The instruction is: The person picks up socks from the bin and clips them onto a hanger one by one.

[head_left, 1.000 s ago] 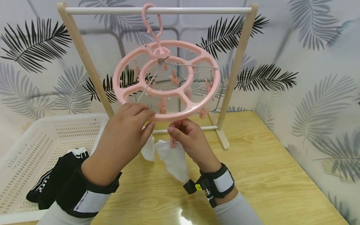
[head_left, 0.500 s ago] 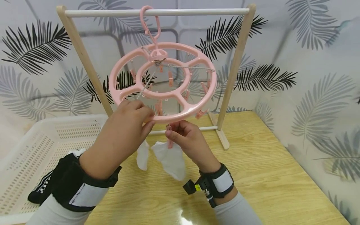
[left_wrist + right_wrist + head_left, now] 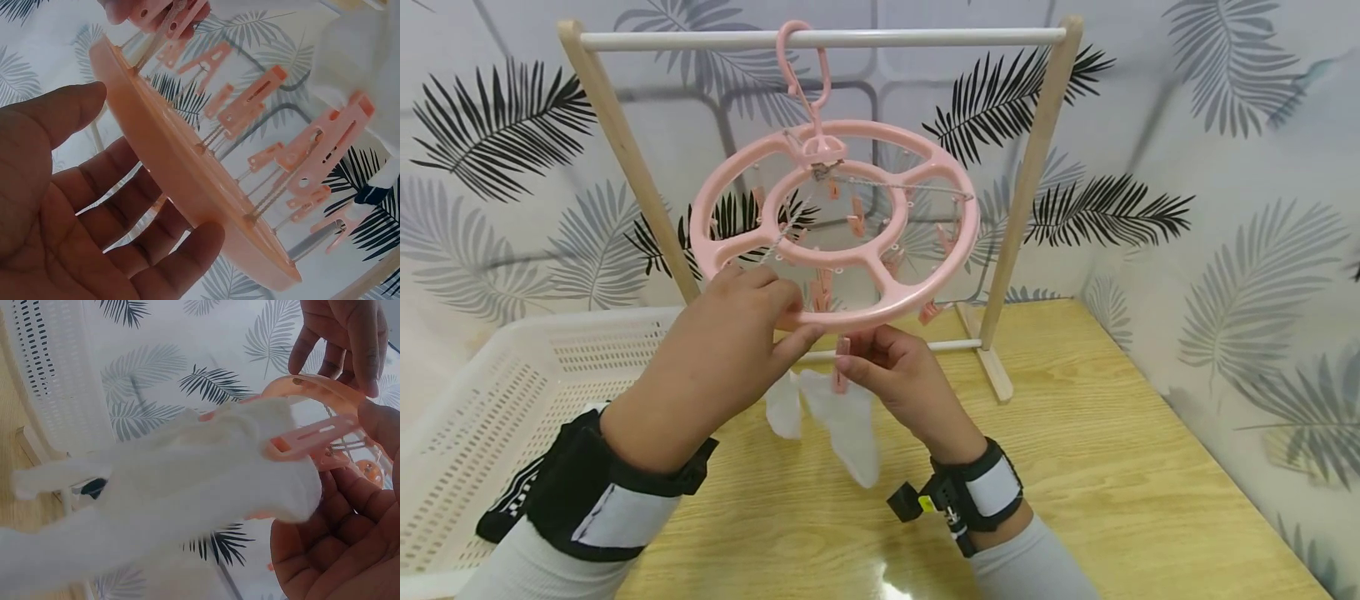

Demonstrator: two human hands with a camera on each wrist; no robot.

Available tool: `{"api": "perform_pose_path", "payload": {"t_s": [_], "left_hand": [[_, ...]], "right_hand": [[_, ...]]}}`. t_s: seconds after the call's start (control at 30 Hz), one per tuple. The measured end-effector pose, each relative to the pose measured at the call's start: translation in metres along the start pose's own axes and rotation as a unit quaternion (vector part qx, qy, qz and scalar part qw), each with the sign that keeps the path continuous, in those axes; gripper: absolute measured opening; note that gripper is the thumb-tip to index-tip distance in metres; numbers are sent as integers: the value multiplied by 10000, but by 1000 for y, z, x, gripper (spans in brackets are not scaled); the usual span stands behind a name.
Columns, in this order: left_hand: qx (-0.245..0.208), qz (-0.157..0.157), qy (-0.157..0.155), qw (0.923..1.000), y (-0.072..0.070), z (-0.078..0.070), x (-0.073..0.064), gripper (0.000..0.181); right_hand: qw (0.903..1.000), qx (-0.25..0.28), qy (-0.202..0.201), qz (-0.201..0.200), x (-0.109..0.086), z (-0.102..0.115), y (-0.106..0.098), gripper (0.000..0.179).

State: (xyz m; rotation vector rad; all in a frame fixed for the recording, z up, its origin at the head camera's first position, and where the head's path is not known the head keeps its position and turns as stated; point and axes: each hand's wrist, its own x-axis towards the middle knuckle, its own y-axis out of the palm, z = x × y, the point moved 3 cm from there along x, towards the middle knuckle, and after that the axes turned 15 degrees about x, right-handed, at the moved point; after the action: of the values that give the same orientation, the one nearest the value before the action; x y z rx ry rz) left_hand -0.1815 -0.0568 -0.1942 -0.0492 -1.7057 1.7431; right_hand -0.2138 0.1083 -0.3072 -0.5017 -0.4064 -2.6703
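A pink round clip hanger (image 3: 967,225) hangs by its hook, its ring tilted toward me. My left hand (image 3: 722,333) holds the near left rim, fingers on one side and thumb on the other, as the left wrist view shows. Just below the rim, my right hand (image 3: 910,375) pinches a pink clothespin (image 3: 841,367) between thumb and fingers. That clothespin bites the open end of a white sock (image 3: 206,469), which dangles over the table. Another white sock (image 3: 784,408) hangs to its left, partly hidden by my left hand. Several bare clothespins (image 3: 256,94) dangle from the ring.
The hanger's hook is over the white bar (image 3: 925,37) of a rack with wooden posts (image 3: 1033,167). A white perforated basket (image 3: 598,321) with dark striped socks (image 3: 512,508) stands at the left on the wooden table (image 3: 1112,467). Leaf-patterned wall covering is behind.
The hanger ring has swung slightly left and down. My right hand has shifted a little left with the clothespin, and the white sock swings along. My left hand stays on the rim.
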Motion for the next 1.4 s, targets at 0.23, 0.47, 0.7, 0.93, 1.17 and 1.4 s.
{"api": "perform_pose_path", "payload": {"t_s": [0.23,0.47,0.7,0.93,1.17,1.4], "left_hand": [[-154,-172,-86,9997,2,9,-3,33],[-164,-382,-71,9991,7,16,-8,32],[-236,-951,-39,9952,12,25,-9,30],[-332,-1385,181,9896,18,33,-11,34],[-338,-1749,260,9837,22,43,-14,37],[-257,-1707,295,9845,23,48,-14,38]], "right_hand": [[9982,-566,-164,-99,-1,4,-1,20],[9966,-801,-83,-148,-4,9,-3,23],[9926,-1115,-362,-307,-9,28,-11,21],[9962,-590,-396,-507,-19,49,-19,22],[9885,-608,-902,-1053,-24,65,-32,19],[9827,-644,-793,-1542,-20,61,-51,24]]}}
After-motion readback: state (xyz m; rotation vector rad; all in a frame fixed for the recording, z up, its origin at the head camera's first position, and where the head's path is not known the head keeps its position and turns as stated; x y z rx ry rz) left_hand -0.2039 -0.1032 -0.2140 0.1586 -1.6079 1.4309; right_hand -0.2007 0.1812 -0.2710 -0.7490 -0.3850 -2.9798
